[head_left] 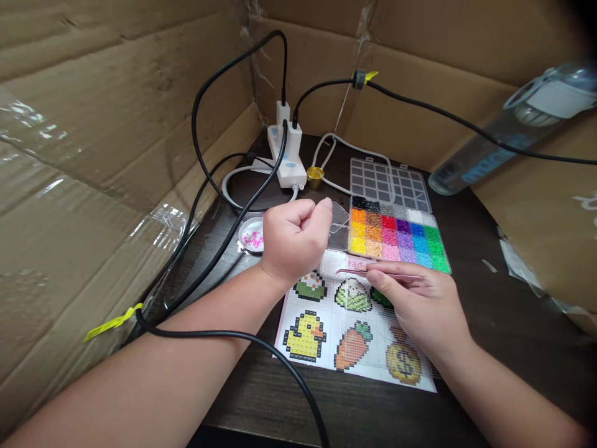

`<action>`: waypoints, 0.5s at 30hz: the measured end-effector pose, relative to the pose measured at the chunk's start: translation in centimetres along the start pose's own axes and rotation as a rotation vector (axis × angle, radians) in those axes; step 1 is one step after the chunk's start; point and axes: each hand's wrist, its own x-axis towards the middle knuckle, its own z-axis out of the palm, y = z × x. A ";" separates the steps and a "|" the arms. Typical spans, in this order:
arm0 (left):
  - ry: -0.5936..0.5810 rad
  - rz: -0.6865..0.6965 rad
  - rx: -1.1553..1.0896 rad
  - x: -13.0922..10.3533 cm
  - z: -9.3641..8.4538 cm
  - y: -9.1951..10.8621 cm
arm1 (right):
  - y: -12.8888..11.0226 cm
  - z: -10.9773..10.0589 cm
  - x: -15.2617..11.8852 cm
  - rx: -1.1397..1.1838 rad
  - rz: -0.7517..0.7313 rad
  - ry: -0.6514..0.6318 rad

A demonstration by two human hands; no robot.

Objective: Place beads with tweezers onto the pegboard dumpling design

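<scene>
My left hand (297, 239) is closed in a fist above the pattern sheet's upper left; what it holds, if anything, is hidden. My right hand (413, 298) grips pink tweezers (359, 272) over the sheet's upper right. The tweezers' tip points left, over a small container of white beads (334, 264). Pixel pictures, among them a yellow duck and a carrot, cover the pattern sheet (326, 323). Beyond my hands an open bead box (396, 233) holds beads of several colours. Beside my left hand sits a round white dish (252, 235) with pink beads.
Behind are a white power strip (291, 168) with plugs and a small gold cup (315, 177). A black cable (205, 334) passes across my left forearm. Cardboard walls (308, 68) surround the dark table (275, 404). A clear bottle (499, 134) leans at the right.
</scene>
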 end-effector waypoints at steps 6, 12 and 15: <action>0.004 0.008 0.001 -0.1 0.0 0.0 | -0.3 -0.2 0.0 0.012 0.003 0.005; 0.001 0.005 -0.004 -0.1 0.0 -0.1 | -0.3 0.1 0.3 0.055 -0.004 0.014; -0.003 0.006 0.008 0.0 0.0 0.0 | -0.2 0.4 0.5 0.084 -0.009 -0.037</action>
